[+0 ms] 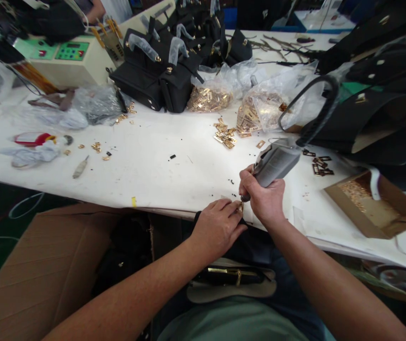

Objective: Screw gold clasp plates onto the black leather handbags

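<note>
My right hand (265, 196) is wrapped around a grey electric screwdriver (277, 161), tilted so its tip points down and left. That tip meets a small gold metal fitting (240, 207) at the table's front edge. Beside it, my left hand (219, 222) presses with its fingers together, holding the fitting against black bag material. A black handbag (234, 275) with a gold zip and pale edging rests on my lap; how it joins the piece under my fingers is partly hidden. Several tiny dark screws (232, 182) lie just beyond the screwdriver tip.
Gold plates (225, 135) lie loose near plastic bags of fittings (260, 109). A cardboard tray (373, 203) of small gold parts stands right. Black handbags (163, 71) crowd the back. A control box (71, 59) sits back left; an open carton (54, 255) is below. Another person's arm (96, 10) shows behind.
</note>
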A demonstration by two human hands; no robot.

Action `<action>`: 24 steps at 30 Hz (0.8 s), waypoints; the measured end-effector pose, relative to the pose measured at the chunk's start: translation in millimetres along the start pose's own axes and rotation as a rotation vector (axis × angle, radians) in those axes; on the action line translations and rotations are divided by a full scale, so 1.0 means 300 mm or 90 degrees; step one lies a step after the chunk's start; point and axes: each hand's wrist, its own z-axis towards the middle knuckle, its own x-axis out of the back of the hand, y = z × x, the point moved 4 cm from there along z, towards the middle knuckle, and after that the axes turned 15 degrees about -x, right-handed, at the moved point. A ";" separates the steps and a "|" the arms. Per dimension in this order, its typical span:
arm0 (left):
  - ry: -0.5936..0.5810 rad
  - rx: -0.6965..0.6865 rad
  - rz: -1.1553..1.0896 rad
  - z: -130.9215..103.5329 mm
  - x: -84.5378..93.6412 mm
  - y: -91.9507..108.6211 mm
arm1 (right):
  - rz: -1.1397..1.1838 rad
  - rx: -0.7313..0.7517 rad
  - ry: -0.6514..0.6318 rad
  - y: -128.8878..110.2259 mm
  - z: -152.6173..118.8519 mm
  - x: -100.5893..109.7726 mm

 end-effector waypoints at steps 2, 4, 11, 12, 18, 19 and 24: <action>0.003 0.002 0.000 -0.001 -0.002 -0.001 | -0.035 0.001 -0.010 -0.002 -0.002 -0.008; 0.004 0.008 0.002 -0.002 -0.002 -0.002 | -0.061 0.005 -0.025 0.000 0.003 -0.015; 0.014 0.007 -0.001 0.007 0.010 0.000 | -0.096 -0.005 -0.070 0.011 0.027 -0.037; 0.019 0.007 0.000 0.008 0.012 0.001 | -0.091 -0.011 -0.072 0.011 0.027 -0.039; 0.052 -0.007 0.009 0.009 0.006 -0.012 | 0.008 -0.054 -0.176 -0.017 0.027 -0.054; 0.056 -0.014 0.015 0.009 0.003 -0.015 | 0.037 -0.061 -0.184 -0.031 0.025 -0.048; 0.047 -0.061 0.057 0.008 0.000 -0.016 | 0.160 -0.016 -0.122 -0.122 0.017 0.079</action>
